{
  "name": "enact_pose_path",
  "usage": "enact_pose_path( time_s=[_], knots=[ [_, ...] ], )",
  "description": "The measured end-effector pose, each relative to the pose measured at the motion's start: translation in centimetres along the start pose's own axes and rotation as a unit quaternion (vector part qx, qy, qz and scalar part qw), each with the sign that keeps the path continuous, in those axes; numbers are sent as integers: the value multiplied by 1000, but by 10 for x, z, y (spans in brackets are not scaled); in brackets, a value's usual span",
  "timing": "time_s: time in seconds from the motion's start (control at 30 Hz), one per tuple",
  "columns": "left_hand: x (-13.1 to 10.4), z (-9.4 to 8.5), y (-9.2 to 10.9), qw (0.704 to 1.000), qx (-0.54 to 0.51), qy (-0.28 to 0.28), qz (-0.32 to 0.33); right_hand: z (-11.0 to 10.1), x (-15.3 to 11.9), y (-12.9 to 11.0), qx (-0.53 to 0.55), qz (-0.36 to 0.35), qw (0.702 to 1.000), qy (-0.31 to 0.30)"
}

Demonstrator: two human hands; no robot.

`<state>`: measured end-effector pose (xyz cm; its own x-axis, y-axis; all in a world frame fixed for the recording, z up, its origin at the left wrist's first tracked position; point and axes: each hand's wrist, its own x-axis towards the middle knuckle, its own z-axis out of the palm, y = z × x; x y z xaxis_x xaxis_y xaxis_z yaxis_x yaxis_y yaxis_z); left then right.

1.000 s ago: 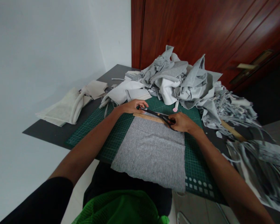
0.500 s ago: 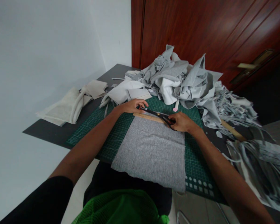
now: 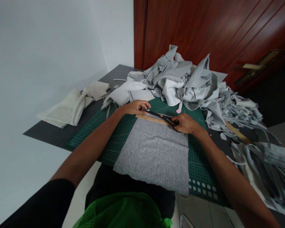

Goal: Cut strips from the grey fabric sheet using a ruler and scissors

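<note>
My right hand (image 3: 185, 123) grips black-handled scissors (image 3: 162, 117), its fingers in the handle loops. Their blades point left across the far edge of a grey knit fabric piece (image 3: 156, 152). A wooden ruler (image 3: 148, 118) lies on the fabric just below the blades, its right end covered by the scissors and hand. At the fabric's far left corner, my left hand (image 3: 138, 107) is closed, fingers curled beside the scissor tips; what it pinches is too small to make out. The fabric's near edge hangs over the table edge toward my lap.
Under the fabric lies a green cutting mat (image 3: 118, 139) on a dark table (image 3: 47, 134). Grey and white cloth scraps (image 3: 187, 79) are heaped behind. Folded cream cloth (image 3: 64, 109) sits left, stacked fabric strips (image 3: 268, 171) right. A pink-tipped white object (image 3: 179, 108) lies by the heap.
Almost nothing differs. The scissor handles and my right hand have shifted very slightly, while my left hand, the ruler and the fabric stay in place.
</note>
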<state>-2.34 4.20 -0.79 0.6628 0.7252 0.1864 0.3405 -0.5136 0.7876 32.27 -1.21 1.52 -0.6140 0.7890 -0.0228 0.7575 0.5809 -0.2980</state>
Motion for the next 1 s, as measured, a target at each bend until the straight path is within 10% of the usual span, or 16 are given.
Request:
enact_pose_path(
  time_s=[1.0],
  knots=[
    [4,-4,4,997,75,30,0,1,0,4,26,-7,1000,1]
  ],
)
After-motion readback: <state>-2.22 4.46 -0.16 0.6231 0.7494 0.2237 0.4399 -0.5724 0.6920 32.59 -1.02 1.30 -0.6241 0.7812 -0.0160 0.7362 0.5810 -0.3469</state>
